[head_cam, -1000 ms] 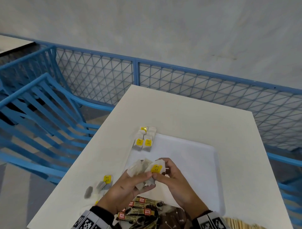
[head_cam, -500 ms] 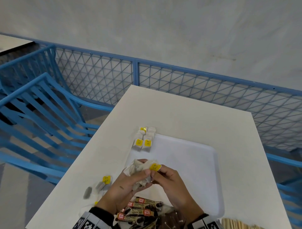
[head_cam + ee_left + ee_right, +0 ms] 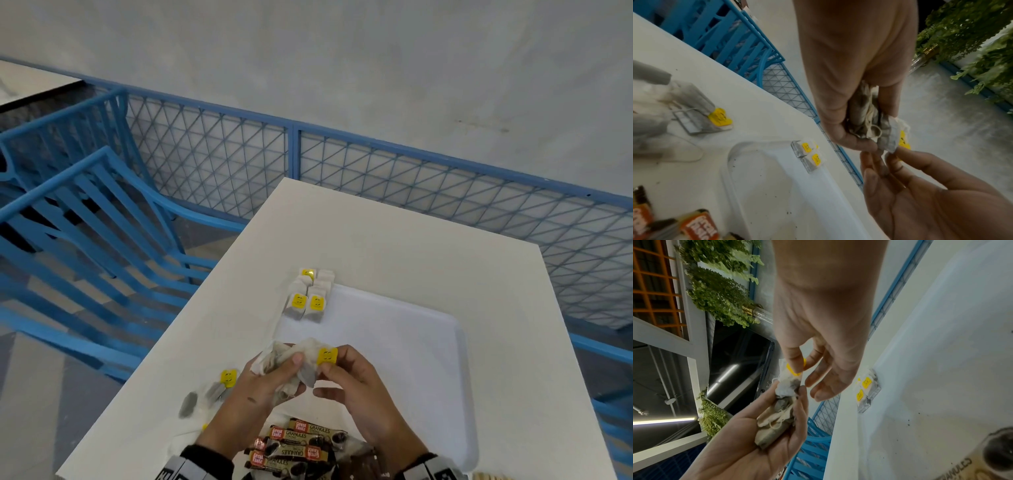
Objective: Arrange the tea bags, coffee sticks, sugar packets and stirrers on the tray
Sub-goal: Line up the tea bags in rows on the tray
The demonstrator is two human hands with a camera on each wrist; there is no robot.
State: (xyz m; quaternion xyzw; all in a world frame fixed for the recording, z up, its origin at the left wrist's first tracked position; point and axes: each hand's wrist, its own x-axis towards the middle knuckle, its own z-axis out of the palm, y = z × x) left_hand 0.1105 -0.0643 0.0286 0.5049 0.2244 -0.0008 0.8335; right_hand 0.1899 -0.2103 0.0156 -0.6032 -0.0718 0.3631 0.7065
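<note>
Left hand [image 3: 263, 383] grips a bunch of tea bags [image 3: 291, 359]; right hand [image 3: 356, 380] pinches one bag's yellow tag [image 3: 327, 355]. Both hover over the white tray [image 3: 428, 359].

Head view bright, even daylight, soft shadows; railing [image 3: 376, 164] bows with wide-angle distortion. Wrist views dimmer, near hands blurred, edges smeared. Ceiling strip light [image 3: 663, 421] glares in right wrist view.
</note>
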